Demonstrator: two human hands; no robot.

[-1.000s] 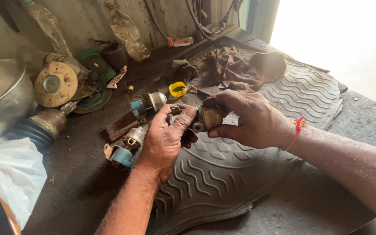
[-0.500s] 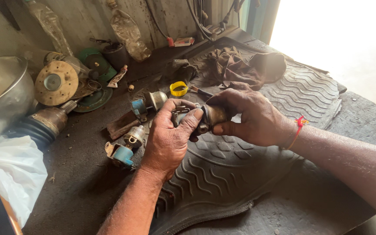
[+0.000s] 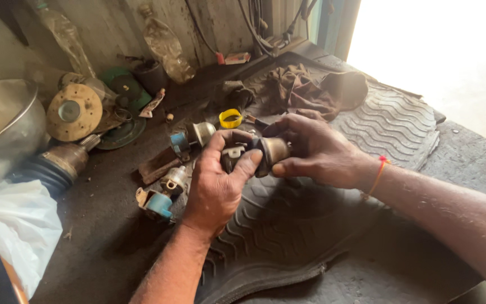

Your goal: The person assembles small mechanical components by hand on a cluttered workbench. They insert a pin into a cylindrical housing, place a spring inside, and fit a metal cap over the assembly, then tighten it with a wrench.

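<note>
Pinching the small brass-coloured metal part point(image 3: 271, 153), left hand point(image 3: 220, 183) and right hand point(image 3: 316, 149) (thumbs pressed tight) should grip squarely

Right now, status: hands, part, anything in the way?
Left hand and right hand both grip one small metal part. Held above rubber mat. Loose parts left, none blocking.

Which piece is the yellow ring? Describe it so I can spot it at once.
Start at the ribbed black rubber mat on the bench. Just off its left edge, above the left hand, lies the yellow ring. It is the only bright yellow piece among dull metal parts.
</note>
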